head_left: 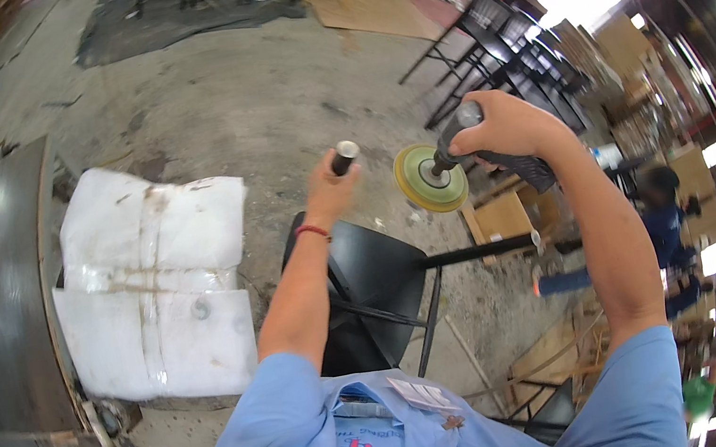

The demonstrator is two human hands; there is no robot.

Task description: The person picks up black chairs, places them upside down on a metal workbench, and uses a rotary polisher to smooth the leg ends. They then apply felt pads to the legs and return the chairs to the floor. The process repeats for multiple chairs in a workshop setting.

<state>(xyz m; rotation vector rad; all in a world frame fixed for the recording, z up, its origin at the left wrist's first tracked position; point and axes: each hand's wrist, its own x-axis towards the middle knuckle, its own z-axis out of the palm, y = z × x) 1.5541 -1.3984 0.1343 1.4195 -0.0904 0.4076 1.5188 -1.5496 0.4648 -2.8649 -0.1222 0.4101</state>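
A black chair (375, 264) lies tilted in front of me, with its seat panel and several legs showing. My left hand (331, 190) is wrapped round one of its legs, whose pale end pokes out above my fingers. Another chair leg (483, 250) sticks out to the right, also with a light tip. In my right hand (508, 125) is a dark handheld disc sander, gripped by its body. The sander's round yellow-green disc (431, 178) faces left, in the air and apart from the chair.
To the left, a white padded sheet (159, 287) patched with tape lies beside a dark flat-topped table (2, 296). Black chairs (494, 46) stand at the far right, near cardboard boxes (624, 47). Another person in dark blue (661, 232) is on the right.
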